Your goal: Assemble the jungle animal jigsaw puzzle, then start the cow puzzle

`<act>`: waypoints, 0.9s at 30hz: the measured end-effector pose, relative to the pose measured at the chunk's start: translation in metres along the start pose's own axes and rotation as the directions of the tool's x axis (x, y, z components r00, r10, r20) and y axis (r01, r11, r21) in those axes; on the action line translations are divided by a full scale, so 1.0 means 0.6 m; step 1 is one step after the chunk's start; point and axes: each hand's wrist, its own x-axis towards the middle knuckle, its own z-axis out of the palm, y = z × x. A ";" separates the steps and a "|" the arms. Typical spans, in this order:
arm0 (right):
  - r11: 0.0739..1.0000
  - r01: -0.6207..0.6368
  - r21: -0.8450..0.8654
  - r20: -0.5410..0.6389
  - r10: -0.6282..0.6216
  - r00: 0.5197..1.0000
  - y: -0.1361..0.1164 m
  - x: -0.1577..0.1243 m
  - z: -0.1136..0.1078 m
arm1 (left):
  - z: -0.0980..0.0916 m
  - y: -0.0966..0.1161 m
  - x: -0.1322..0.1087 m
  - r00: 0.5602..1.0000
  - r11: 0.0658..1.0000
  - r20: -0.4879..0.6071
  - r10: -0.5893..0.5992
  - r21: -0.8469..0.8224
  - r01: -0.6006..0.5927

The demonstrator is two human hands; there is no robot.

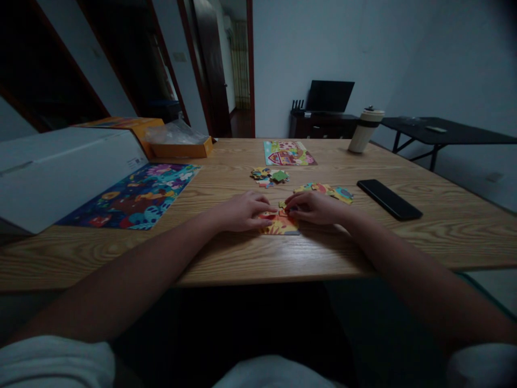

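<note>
Both my hands rest on a small joined patch of jigsaw pieces (280,224) near the front edge of the wooden table (226,258). My left hand (242,211) lies over its left side with fingers curled down onto the pieces. My right hand (313,208) is closed, fingertips pinching a small piece at the patch's top edge. A second joined cluster (325,190) lies just beyond my right hand. A loose pile of pieces (270,176) sits further back in the middle.
A finished colourful puzzle (133,196) lies at left beside a white box (56,167). An orange box with a plastic bag (177,141), a picture sheet (287,153), a lidded cup (364,130) and a black phone (389,199) also stand on the table.
</note>
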 end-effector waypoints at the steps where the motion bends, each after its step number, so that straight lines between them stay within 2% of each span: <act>1: 0.999 0.025 -0.020 -0.005 -0.025 1.000 0.002 0.002 0.002 | 0.000 0.002 0.001 1.000 1.000 0.005 0.004 -0.003 -0.004; 8: 0.985 0.082 -0.154 -0.068 -0.093 0.993 0.014 0.014 0.021 | 0.002 0.008 0.002 0.999 1.000 0.031 -0.014 0.014 0.014; 13: 0.993 0.050 -0.107 -0.104 -0.061 0.993 0.012 0.010 0.013 | 0.014 0.000 0.003 0.997 0.995 0.060 -0.039 0.096 0.033; 15: 0.997 -0.024 -0.068 -0.218 0.008 0.976 0.018 -0.002 -0.010 | 0.019 -0.003 0.003 0.996 0.991 0.076 -0.054 0.125 0.045; 16: 0.995 -0.087 -0.048 -0.298 0.069 0.952 0.025 -0.010 -0.025 | 0.021 -0.004 0.004 0.995 0.990 0.083 -0.062 0.131 0.051; 18: 0.966 -0.258 0.000 -0.426 0.233 0.874 0.044 -0.030 -0.056 | 0.022 -0.005 0.003 0.992 0.990 0.099 -0.073 0.128 0.060; 19: 0.941 -0.339 0.004 -0.437 0.306 0.846 0.056 -0.041 -0.069 | 0.021 -0.006 0.003 0.992 0.990 0.104 -0.074 0.124 0.061; 22: 0.884 -0.464 -0.052 -0.303 0.428 0.851 0.092 -0.063 -0.089 | 0.019 -0.004 0.002 0.992 0.991 0.107 -0.071 0.120 0.058; 25: 0.860 -0.497 -0.115 -0.147 0.480 0.865 0.113 -0.066 -0.081 | 0.013 -0.005 0.000 0.994 0.991 0.076 -0.072 0.114 0.063; 27: 0.856 -0.500 -0.128 -0.113 0.488 0.865 0.115 -0.063 -0.072 | 0.008 -0.007 -0.001 0.996 0.991 0.028 -0.086 0.100 0.083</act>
